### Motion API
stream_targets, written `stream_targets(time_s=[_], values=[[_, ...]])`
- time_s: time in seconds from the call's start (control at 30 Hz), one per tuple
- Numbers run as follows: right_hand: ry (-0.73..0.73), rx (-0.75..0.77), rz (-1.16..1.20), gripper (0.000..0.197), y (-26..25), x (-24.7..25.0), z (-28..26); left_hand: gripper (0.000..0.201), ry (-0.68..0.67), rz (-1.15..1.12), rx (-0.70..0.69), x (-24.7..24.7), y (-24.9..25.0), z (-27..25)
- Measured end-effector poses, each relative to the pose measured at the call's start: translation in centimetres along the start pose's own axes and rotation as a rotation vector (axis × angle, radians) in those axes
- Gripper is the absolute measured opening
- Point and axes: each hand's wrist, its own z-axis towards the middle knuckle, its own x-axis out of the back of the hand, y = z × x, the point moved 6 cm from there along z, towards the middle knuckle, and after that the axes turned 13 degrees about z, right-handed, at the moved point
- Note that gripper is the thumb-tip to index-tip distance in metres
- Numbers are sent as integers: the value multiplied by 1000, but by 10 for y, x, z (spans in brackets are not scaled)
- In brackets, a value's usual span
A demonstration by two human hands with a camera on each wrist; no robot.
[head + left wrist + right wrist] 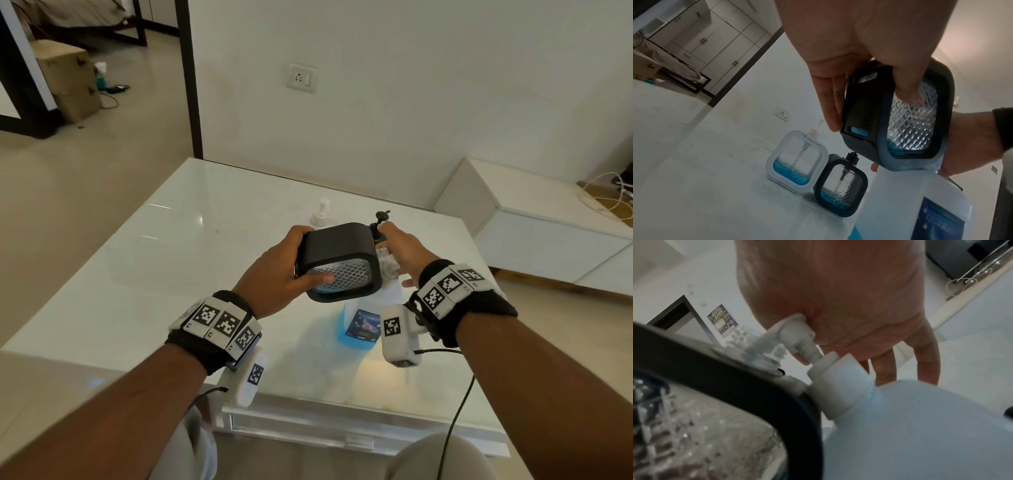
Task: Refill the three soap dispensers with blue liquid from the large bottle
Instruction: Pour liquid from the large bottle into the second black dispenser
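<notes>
L hand (274, 270) grips black dispenser (339, 262) tilted beside big bottle's pump (797, 335) w/ R palm (838, 296) pressing

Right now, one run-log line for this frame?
left hand grips tilted black-framed clear dispenser | right hand palm on white pump head of large white bottle | white-framed and second black-framed dispenser stand on table

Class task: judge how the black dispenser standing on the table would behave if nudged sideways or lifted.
The black dispenser on the table stands on a narrow base, so it would probably tip rather than slide. Only a shallow blue layer fills it, so it is likely light. Its faceted clear panel may be slippery or breakable.
</notes>
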Motion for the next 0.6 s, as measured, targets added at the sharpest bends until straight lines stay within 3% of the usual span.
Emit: stream_targets(time_s=[0.13, 0.6], values=[[-8, 21, -23, 48, 1, -2, 1, 73, 2, 16, 2, 0, -1, 0], [26, 82, -117, 49, -2, -1, 3, 67, -39, -19, -4, 2, 8, -6]])
